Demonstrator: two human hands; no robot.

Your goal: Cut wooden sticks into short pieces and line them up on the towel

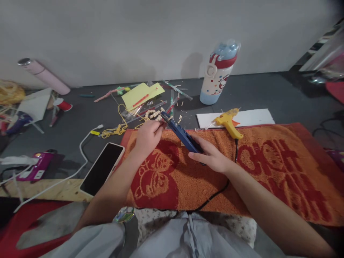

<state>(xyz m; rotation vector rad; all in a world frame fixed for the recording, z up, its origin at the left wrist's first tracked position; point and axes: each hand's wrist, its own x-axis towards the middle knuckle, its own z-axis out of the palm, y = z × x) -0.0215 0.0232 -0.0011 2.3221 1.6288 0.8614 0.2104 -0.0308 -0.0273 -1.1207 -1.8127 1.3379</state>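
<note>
My right hand is closed round a blue glue gun, whose nozzle points up and left. My left hand pinches a small piece made of short wooden sticks right at that nozzle. Both hands hover over an orange and red towel spread across my lap. A black cord runs from the blue gun down over the towel.
A yellow glue gun lies on a white board. Behind stands a white and blue bottle. A phone with a white cable lies at left. Yellow paper, yellow string, sticks and clutter cover the dark floor.
</note>
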